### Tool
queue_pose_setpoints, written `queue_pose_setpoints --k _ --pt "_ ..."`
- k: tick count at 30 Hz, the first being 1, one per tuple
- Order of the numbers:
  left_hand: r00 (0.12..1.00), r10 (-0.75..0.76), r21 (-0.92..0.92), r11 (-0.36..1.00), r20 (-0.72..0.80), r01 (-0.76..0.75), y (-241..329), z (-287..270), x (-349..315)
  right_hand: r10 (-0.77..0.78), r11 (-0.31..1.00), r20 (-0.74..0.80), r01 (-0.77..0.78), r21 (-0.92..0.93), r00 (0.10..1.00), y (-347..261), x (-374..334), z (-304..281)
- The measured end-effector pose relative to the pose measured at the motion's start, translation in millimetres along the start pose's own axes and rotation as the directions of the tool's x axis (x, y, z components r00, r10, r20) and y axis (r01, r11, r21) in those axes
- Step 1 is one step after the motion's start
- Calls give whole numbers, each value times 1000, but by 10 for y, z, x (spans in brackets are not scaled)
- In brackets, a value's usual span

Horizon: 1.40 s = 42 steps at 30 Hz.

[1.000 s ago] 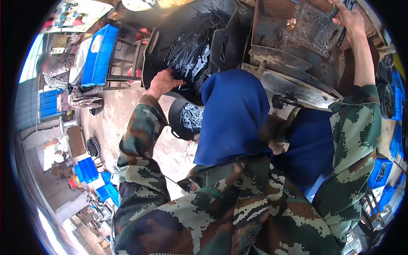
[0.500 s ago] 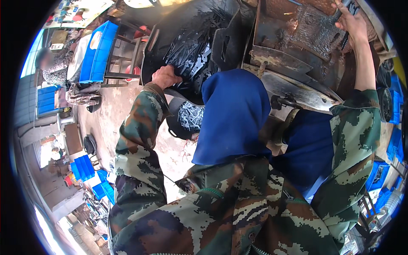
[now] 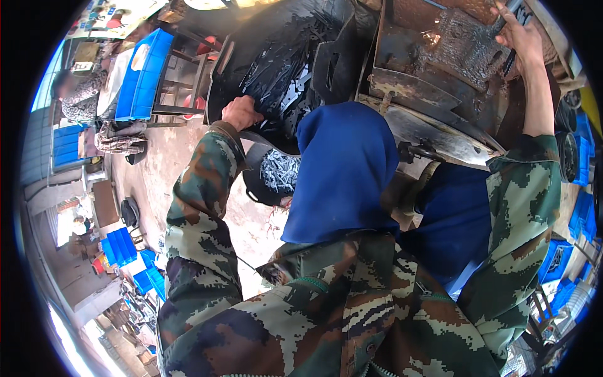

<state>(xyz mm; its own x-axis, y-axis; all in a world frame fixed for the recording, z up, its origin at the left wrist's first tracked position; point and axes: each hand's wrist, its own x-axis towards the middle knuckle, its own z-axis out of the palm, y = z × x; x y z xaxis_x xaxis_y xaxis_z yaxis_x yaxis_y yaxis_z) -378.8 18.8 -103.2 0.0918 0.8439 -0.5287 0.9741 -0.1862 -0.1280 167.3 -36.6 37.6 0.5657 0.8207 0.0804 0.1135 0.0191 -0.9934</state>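
Note:
At the near left rim of a black metal bin (image 3: 227, 66) is my left hand (image 3: 242, 113), its fingers curled down over the inside. Whatever those fingertips hold, if anything, is hidden. Dark, flat metal strips (image 3: 292, 47) lie heaped in the bin, with a few shinier perforated pieces (image 3: 295, 91) among them. My right hand (image 3: 521, 39) reaches to the far right, over a wet brown metal trough (image 3: 411, 22). Its fingers are wrapped round a grey, bar-like piece (image 3: 515, 7) whose kind I cannot make out.
Below the bin stands a black bucket (image 3: 254, 187) with small silvery metal pieces (image 3: 281, 171). A rusty jagged plate (image 3: 414, 88) borders the trough. Blue cloth (image 3: 345, 176) covers my knees. Farther left, a person (image 3: 81, 97) sits by a blue crate (image 3: 143, 75).
My left hand has shifted slightly left along with the view. Fewer bright pieces show in the bin near it. The right hand keeps its place and grip.

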Motion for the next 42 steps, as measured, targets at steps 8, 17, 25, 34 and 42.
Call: queue_pose_setpoints --k 8,17,25,34,42 --pt "993 11 -113 993 -114 -24 -71 -45 -103 -24 1000 -14 24 -3 1000 -52 -143 100" --pt "901 395 232 907 -180 -352 -230 -374 -205 49 994 56 -54 91 997 59 40 32" --pt "871 465 250 872 -158 -420 -647 -636 -381 64 995 68 -69 73 996 34 56 -27" --pt "793 426 0 881 -436 -473 -814 -575 -484 39 998 47 -42 53 998 66 54 -12" --pt "697 315 -84 877 -644 -474 -18 -248 -58 15 991 -6 -16 -130 1000 99 8 -47"
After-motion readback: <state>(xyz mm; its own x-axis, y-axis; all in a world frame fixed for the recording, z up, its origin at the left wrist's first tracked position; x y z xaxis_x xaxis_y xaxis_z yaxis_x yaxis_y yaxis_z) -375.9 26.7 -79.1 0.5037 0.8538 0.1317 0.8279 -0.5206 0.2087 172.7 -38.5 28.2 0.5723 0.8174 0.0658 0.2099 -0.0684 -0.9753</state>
